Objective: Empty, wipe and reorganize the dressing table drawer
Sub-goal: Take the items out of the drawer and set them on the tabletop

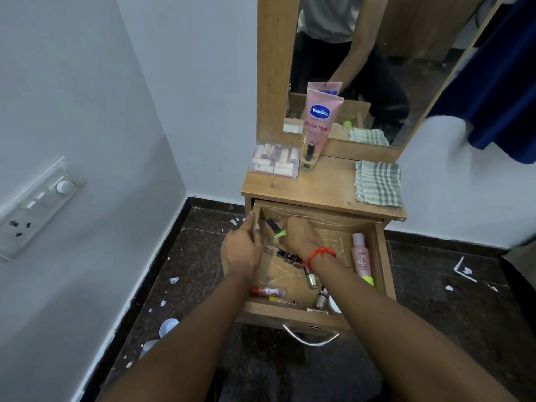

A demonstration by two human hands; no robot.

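Note:
The wooden drawer [293, 316] of the dressing table is pulled out. Inside lie several cosmetics: a pink bottle with a yellow-green cap [361, 258], nail polish bottles [290, 256], a red tube [268, 291] and a dark tube [272, 224]. My left hand [242, 249] grips the drawer's left wall. My right hand [297, 235], with a red thread on the wrist, reaches into the back of the drawer and holds a small green item [280, 234]. On the tabletop stand a pink Vaseline tube [319, 120], a clear lipstick case [274, 161], a nail polish bottle [309, 158] and a checked cloth [378, 182].
A mirror [362, 62] rises behind the tabletop. A white wall with a switch panel [34, 207] stands at the left. The dark floor [452, 309] carries scattered white scraps and a pale round object [169, 326]. Blue fabric [499, 82] hangs at the right.

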